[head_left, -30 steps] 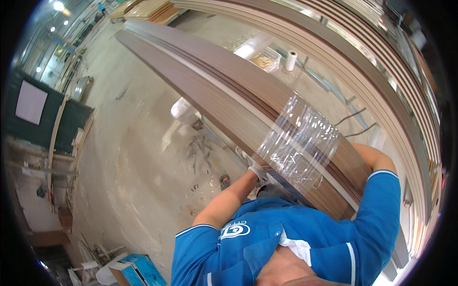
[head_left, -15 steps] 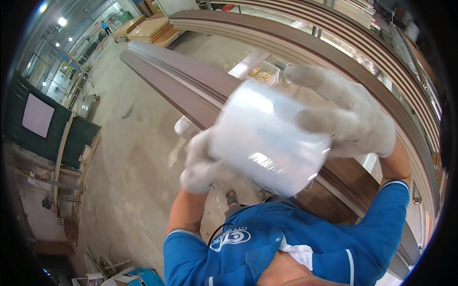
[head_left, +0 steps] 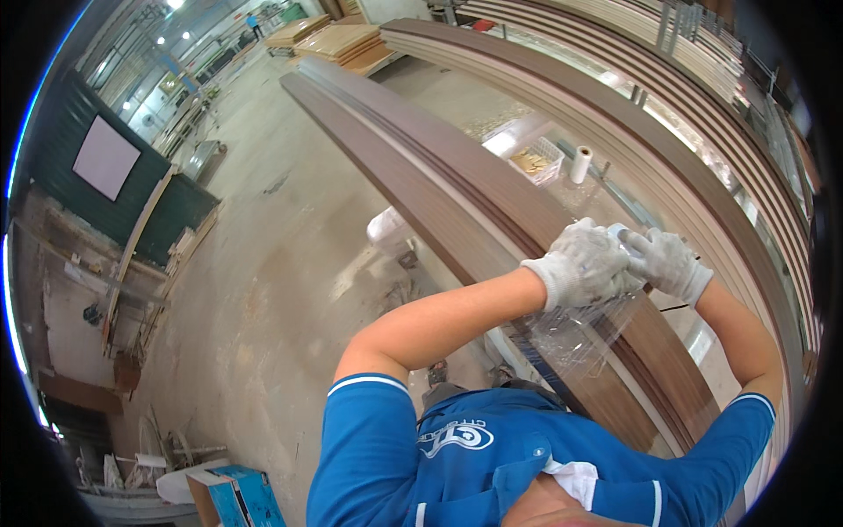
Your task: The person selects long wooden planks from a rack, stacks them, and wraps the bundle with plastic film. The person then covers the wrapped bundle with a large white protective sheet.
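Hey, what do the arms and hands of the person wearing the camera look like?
The left hand and right hand wear off-white, smudged fabric gloves with wrist cuffs. Bare forearms meet short blue sleeves edged with a white stripe.

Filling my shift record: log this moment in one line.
left hand: at roll; right hand: holding roll; clear film: across boards

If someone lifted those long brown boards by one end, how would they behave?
The brown boards would probably feel heavy and unwieldy, being so long and grouped together. Their slim shape suggests an unsupported end might sag a little. The clear film across them looks glossy, so that spot could be slippery.
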The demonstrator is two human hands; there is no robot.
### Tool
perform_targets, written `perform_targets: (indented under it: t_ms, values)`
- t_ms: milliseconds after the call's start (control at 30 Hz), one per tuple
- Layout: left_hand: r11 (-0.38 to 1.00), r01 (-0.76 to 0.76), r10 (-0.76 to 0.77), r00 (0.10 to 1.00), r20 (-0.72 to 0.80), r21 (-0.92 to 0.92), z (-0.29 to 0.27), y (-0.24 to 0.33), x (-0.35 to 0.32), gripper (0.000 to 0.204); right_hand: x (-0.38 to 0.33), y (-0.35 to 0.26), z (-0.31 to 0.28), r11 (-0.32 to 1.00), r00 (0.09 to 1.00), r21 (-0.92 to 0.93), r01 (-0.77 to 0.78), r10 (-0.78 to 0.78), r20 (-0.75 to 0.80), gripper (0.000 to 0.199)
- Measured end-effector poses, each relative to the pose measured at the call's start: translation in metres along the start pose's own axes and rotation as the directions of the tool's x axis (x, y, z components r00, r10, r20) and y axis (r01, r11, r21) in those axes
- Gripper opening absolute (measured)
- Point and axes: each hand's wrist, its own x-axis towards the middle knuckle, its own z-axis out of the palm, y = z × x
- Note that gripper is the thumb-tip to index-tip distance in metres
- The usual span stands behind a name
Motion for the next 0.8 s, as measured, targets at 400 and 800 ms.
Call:
perform_targets:
  t_ms: [400, 800]
  values:
    - [0.993, -0.023, 0.026, 0.999, -0.023, 0.115, 0.000, 0.000, 0.004, 0.037, 0.023, -0.023, 0.124, 0.583, 0.824, 0.608, -0.539, 0.214, 0.526, 0.036]
    - [0.782, -0.112, -0.083, 0.956, -0.281, -0.613, -0.026, 0.017, 0.002, 0.078, -0.074, 0.017, -0.107, 0.549, 0.558, 0.479, -0.684, 0.818, -0.142, 0.057]
